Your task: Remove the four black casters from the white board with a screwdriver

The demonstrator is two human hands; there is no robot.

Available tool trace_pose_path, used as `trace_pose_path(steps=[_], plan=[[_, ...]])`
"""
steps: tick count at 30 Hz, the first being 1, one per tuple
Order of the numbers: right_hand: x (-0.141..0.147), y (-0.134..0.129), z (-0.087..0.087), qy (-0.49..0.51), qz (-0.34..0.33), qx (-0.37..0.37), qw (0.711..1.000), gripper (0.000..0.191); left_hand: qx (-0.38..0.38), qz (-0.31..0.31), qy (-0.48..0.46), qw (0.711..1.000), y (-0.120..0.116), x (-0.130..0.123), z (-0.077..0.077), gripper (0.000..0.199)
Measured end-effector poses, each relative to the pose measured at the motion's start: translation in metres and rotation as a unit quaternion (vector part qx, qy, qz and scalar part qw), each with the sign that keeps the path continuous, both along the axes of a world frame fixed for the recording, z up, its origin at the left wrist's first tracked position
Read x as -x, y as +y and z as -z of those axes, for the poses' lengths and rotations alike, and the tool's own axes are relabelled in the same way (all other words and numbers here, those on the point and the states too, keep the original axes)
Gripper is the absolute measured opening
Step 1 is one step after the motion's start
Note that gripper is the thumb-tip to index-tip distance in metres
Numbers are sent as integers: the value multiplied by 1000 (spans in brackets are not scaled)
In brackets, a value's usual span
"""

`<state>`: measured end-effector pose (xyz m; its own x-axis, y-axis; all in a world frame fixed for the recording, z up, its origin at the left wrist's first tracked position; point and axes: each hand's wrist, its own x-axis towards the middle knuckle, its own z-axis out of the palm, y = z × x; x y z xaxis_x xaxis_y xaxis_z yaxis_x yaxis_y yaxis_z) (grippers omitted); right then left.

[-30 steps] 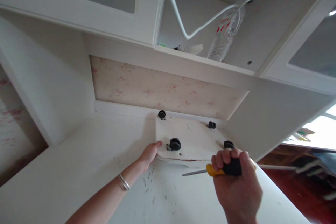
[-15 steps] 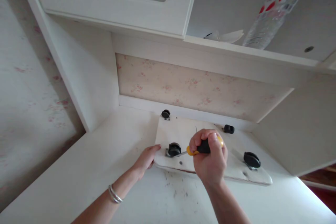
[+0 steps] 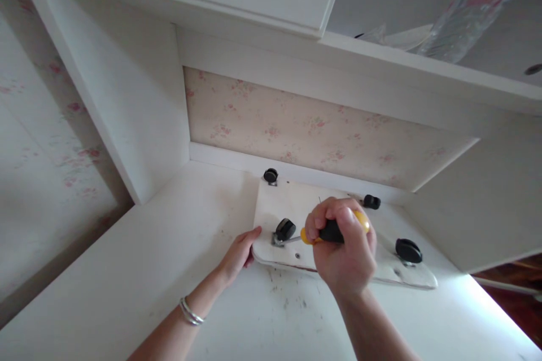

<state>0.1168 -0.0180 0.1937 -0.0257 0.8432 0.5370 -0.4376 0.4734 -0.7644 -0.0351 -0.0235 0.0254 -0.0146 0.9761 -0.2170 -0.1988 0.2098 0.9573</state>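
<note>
The white board (image 3: 288, 203) was laid on the white surface (image 3: 190, 248), between and beyond the hands, its casters upward. Its left edge was grasped by the partly curled left hand (image 3: 239, 254). The yellow-and-black screwdriver (image 3: 332, 232) was clenched in the right hand (image 3: 342, 242), its shaft pointed at the base of the near-left caster (image 3: 285, 229).

Right hand (image 3: 344, 242) closed round yellow-and-black screwdriver (image 3: 332, 231), shaft pointing left, tip at base of near left caster (image 3: 285, 229). Left hand (image 3: 240, 254) grips left edge of white board (image 3: 292, 203), bangles (image 3: 191, 312) on wrist. Board lies on white table (image 3: 203, 220), casters up: far left (image 3: 271, 175), far right (image 3: 372, 201), near right (image 3: 409, 251). Floral wallpaper (image 3: 288, 124) behind. Clear bottle (image 3: 470, 17) on shelf (image 3: 423, 67), upper right.
</note>
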Motion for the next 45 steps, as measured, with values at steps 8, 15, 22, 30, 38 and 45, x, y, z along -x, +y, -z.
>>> trace_pose_path(steps=[8, 15, 22, 30, 38, 45], plan=[[20, 22, 18, -19, 4, 63, 998, 21, -2, -1, 15, 1000, -3, 1, -1, 49], [21, 26, 19, -29, 1, 80, 996, 21, 0, 3, 13, 1000, -1, 1, 3, 48], [24, 24, 18, -96, -17, 84, 992, 24, 5, 3, 3, 1000, -1, 2, 5, 47], [28, 25, -31, -552, 135, -81, 819, 30, 4, 9, 8, 1000, -1, 3, 5, 48], [18, 35, -69, -778, 163, -114, 596, 39, 0, 22, 16, 1000, -4, 4, -6, 47], [12, 43, -92, -819, 29, -174, 545, 35, 8, 17, 22, 1000, -6, 3, -12, 46]])
